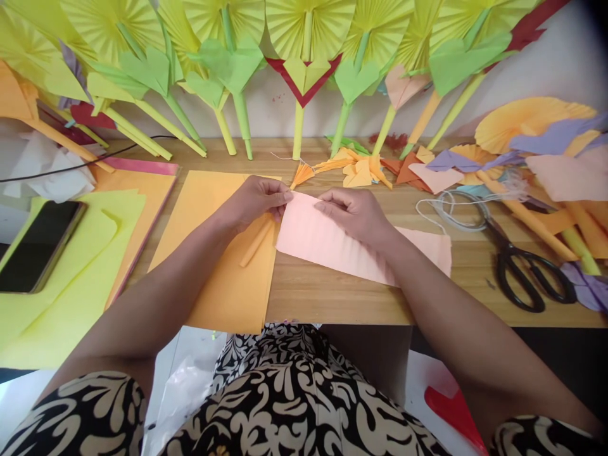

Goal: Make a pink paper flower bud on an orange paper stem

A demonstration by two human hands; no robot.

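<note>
A long strip of pink paper with faint crease lines lies slanted across the table in front of me. My left hand pinches its upper left corner between thumb and fingers. Along the top edge, my right hand grips the same strip with bent fingers, a short way to the right. Under my left hand a rolled orange paper stick rests on a stack of orange paper sheets. Just beyond the strip is a small pleated orange paper piece with thin string.
Yellow paper fans on stick stems lean against the wall. Black-handled scissors, a coil of string and paper scraps lie on the right and at the back. A phone rests on yellow sheets at left.
</note>
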